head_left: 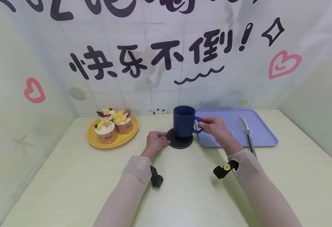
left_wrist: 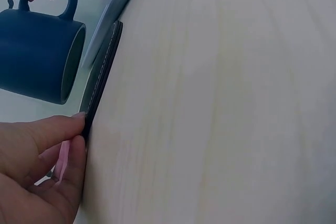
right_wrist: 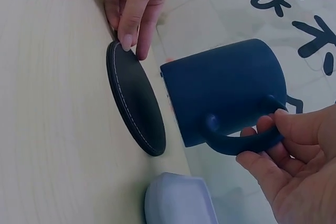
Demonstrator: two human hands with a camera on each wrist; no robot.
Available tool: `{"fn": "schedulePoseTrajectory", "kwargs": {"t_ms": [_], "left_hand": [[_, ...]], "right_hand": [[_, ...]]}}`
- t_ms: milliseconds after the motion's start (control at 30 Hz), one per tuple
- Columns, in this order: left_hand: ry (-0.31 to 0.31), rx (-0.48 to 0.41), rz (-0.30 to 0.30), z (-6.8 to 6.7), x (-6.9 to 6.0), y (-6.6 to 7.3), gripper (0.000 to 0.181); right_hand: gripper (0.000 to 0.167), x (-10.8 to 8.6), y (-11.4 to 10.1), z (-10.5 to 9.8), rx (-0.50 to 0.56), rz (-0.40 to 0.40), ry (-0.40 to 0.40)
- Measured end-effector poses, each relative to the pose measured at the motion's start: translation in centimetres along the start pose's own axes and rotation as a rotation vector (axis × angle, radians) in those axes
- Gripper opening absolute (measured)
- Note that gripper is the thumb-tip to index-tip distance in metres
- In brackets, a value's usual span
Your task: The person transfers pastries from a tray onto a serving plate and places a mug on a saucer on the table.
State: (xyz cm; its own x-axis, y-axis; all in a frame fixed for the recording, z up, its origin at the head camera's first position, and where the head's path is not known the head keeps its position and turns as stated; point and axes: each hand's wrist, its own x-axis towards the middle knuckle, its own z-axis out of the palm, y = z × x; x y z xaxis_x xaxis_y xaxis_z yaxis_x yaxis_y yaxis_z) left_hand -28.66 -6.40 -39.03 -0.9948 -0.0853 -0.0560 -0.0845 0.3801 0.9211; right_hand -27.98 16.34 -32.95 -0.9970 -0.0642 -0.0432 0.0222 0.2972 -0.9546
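Observation:
A dark blue mug hangs upright just above a round black coaster, and a gap shows between them in both wrist views. My right hand grips the mug's handle with thumb and fingers. At the coaster's left edge, my left hand pinches the rim between thumb and fingers. White stitching runs round the coaster, which lies flat on the table. The mug's inside is too dark to tell what it holds.
A lilac tray lies behind my right hand, with metal tongs across its front edge. On the left, a yellow plate bears 3 dessert cups topped with cream and fruit. A printed backdrop stands behind the table.

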Motion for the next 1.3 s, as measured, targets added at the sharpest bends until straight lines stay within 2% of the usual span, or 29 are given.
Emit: {"fn": "schedulePoseTrajectory", "kwargs": {"t_ms": [367,700,967,1300], "left_hand": [[-0.005,-0.005,0.025,0.0,-0.1,-0.1,0.036],[-0.008,-0.004,0.018,-0.1,-0.3,0.1,0.037],[-0.002,-0.001,0.028,-0.1,-0.4,0.1,0.037],[-0.011,-0.015,0.032,-0.2,-0.4,0.1,0.037]], "right_hand": [[0.03,0.1,0.8,0.5,-0.111,-0.12,-0.024],[0.034,0.1,0.6,1.1,-0.072,-0.051,-0.061],[0.031,0.2,1.3,0.8,-0.073,-0.105,-0.096],[0.03,0.2,2.5,0.2,-0.039,-0.129,-0.123]]}}
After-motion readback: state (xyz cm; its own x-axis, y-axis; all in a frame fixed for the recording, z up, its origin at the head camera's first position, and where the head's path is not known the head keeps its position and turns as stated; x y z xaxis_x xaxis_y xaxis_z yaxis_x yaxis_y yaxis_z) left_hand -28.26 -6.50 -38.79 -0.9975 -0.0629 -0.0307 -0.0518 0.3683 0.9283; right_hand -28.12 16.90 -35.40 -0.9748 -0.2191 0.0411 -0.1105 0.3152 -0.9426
